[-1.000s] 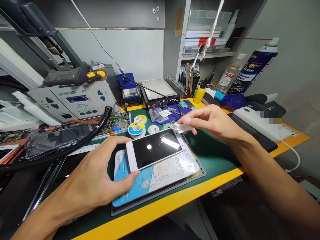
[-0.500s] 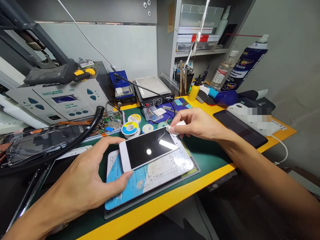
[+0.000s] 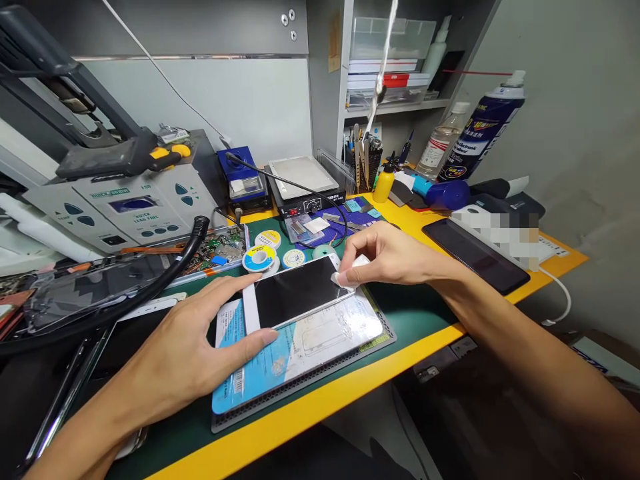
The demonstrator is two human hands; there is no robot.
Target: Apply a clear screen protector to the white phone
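Note:
A white-framed phone (image 3: 295, 293) with a dark screen lies face up on a blue and white board (image 3: 320, 340). My left hand (image 3: 200, 340) grips its left end, thumb along the near edge and fingers at the far edge. Pinched in my right hand (image 3: 375, 257) is a small white cloth (image 3: 341, 280), which touches the right end of the screen. Under the board is a grey perforated plate (image 3: 300, 376).
Solder spools (image 3: 259, 258) sit behind the phone, near a hot plate (image 3: 304, 179). A black hose (image 3: 187, 257) curves across the left side. At the right lies another dark phone (image 3: 475, 257). A yellow bottle (image 3: 384, 185) stands at the back.
My right hand and the cloth have moved slightly nearer along the screen's right end. The phone lies flatter, and the bright reflections on its screen are gone.

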